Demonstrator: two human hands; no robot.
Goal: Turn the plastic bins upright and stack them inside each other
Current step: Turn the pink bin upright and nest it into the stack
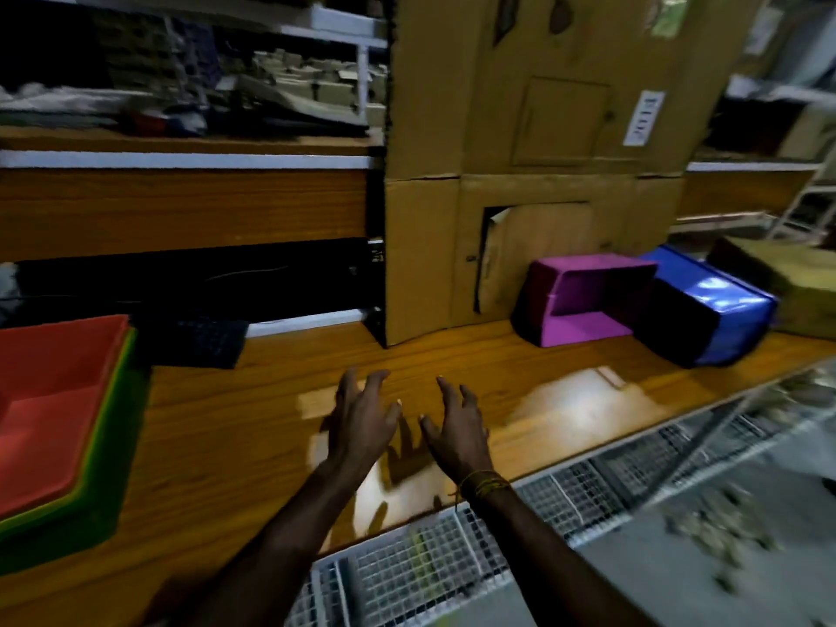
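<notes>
At the left edge of the wooden counter [253, 423] a red bin [49, 400] sits upright, nested inside a green bin [113, 445]. Far right, a purple bin [583, 300] lies on its side with its opening facing me. A blue bin [719, 310] rests tipped against it, its bottom showing. My left hand [362, 423] and my right hand [459, 427] hover side by side over the counter's middle, fingers spread, holding nothing. Both are well short of the purple and blue bins.
A tall cardboard box [534, 174] stands behind the counter's middle, right behind the purple bin. Another cardboard box [787, 282] sits at the far right. A dark mat [199, 341] lies beside the red bin. A wire mesh rack [452, 558] runs along the counter's near edge.
</notes>
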